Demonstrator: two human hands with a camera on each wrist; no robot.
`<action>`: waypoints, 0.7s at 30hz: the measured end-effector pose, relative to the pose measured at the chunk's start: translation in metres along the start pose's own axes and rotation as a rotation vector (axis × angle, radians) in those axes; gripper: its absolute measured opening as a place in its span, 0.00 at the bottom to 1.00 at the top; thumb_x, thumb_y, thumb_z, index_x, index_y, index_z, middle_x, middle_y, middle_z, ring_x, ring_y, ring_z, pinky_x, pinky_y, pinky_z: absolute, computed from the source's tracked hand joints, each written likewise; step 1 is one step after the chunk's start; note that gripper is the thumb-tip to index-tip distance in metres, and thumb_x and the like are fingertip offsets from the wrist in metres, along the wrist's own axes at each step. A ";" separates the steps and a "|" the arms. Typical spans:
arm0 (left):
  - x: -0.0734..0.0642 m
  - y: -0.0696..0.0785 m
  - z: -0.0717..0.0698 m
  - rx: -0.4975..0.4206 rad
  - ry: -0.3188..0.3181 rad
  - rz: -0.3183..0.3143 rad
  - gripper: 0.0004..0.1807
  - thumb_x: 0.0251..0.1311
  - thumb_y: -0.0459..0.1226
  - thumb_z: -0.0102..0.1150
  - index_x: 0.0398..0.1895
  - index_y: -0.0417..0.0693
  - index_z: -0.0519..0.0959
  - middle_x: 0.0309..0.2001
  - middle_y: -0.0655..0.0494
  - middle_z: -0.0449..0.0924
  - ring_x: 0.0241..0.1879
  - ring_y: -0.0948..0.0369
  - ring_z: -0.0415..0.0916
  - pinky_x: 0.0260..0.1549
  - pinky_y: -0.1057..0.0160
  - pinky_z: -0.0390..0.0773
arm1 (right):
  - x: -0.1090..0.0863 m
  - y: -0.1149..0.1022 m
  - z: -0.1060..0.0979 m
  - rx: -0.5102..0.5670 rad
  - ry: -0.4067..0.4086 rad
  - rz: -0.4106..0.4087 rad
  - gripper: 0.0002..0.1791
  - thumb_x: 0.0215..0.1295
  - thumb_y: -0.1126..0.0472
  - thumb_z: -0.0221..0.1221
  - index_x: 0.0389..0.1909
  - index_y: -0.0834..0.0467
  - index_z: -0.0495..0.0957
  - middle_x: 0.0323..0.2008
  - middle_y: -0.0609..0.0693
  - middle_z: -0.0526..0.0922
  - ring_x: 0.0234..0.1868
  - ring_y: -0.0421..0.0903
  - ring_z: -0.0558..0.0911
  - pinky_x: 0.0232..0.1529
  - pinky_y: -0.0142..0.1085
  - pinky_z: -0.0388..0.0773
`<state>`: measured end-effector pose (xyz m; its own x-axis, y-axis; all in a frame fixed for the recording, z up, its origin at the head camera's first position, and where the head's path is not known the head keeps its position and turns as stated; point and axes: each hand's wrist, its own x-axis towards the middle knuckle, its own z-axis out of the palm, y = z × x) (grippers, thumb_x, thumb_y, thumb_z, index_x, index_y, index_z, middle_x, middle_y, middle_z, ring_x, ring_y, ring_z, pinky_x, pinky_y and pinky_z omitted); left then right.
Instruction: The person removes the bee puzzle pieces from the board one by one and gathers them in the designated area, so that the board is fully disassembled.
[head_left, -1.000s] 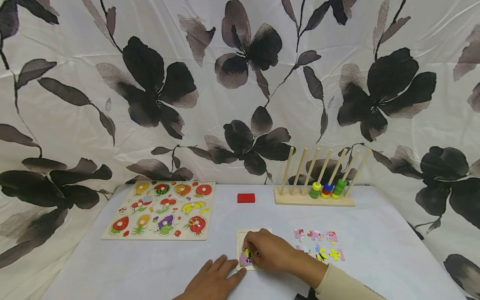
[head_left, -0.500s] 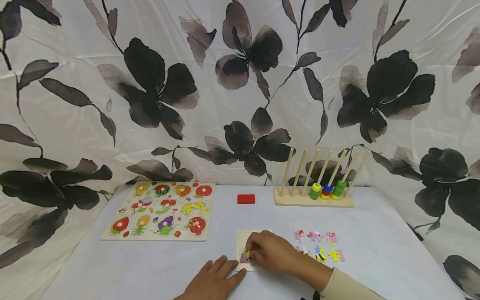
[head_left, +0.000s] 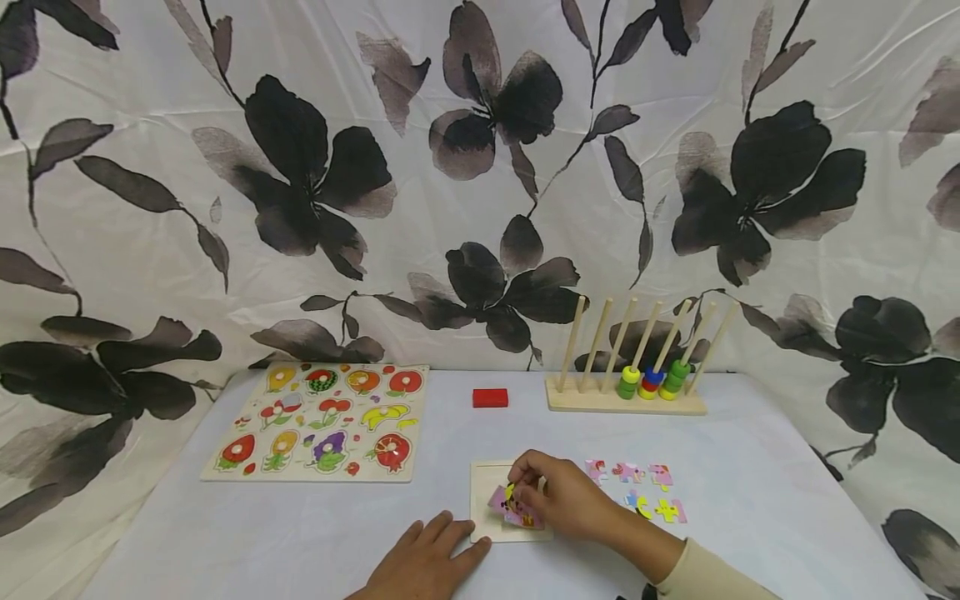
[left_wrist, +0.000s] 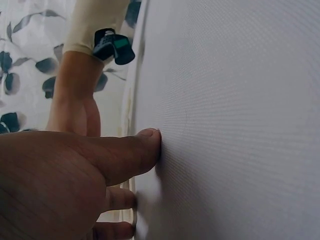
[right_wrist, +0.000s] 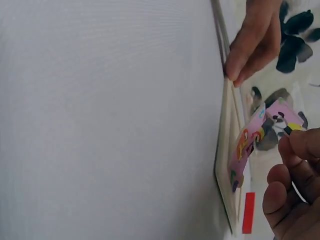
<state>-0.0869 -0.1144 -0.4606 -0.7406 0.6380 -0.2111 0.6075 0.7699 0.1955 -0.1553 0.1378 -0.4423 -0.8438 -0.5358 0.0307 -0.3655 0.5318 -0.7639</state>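
Note:
My right hand (head_left: 566,496) pinches a pink and yellow jigsaw puzzle piece (right_wrist: 285,115) between thumb and fingers. Another pink piece (right_wrist: 245,142) is against it, tilted up from the pale wooden puzzle tray (head_left: 487,472); whether the two are joined I cannot tell. Spread fingers of my left hand (head_left: 431,554) lie at the tray's lower left corner, its index finger and thumb touching the edge. In the left wrist view the left thumb (left_wrist: 135,155) rests at the white tabletop. Several loose puzzle pieces (head_left: 660,475) lie in two rows right of the tray, partly behind the right hand.
A fruit peg puzzle board (head_left: 315,425) lies at the left. A red block (head_left: 490,398) sits behind the tray. At the back right stands a wooden peg rack (head_left: 626,402) with coloured rings. Floral cloth (head_left: 480,167) hangs behind the table.
The right hand has risen slightly and shifted right, lifting and tilting pink pieces that lay low in the tray. My left hand stays where it was.

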 end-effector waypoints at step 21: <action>-0.001 0.001 -0.001 0.018 -0.002 -0.008 0.47 0.55 0.80 0.43 0.73 0.67 0.71 0.68 0.59 0.68 0.67 0.49 0.66 0.60 0.40 0.73 | -0.005 0.003 -0.005 -0.016 -0.010 0.009 0.05 0.74 0.62 0.61 0.43 0.47 0.78 0.33 0.38 0.81 0.32 0.36 0.77 0.32 0.31 0.77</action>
<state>-0.0859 -0.1147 -0.4596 -0.7449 0.6318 -0.2143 0.6068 0.7751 0.1761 -0.1543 0.1458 -0.4416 -0.8432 -0.5373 0.0177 -0.3642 0.5466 -0.7540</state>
